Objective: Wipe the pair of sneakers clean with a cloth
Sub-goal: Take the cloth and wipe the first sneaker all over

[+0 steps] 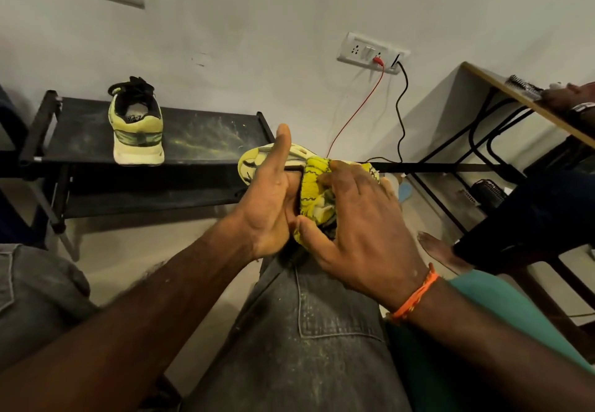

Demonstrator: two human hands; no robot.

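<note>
The left hand (pixel 269 199) is gripping a sneaker (pixel 257 162) over the knee, thumb pointing up. Just beside it, the right hand (pixel 360 218) is pressing a yellow cloth (pixel 317 183) onto that sneaker, fingers curled over the cloth. The other sneaker (pixel 136 125) is sitting on the black rack (pixel 206 134), well left of the hands.

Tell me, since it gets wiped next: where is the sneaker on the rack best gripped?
Probably at the heel collar of the sneaker on the rack, from the near side. It stands upright with heel and open mouth facing the person, toe to the wall, nothing beside it.
</note>
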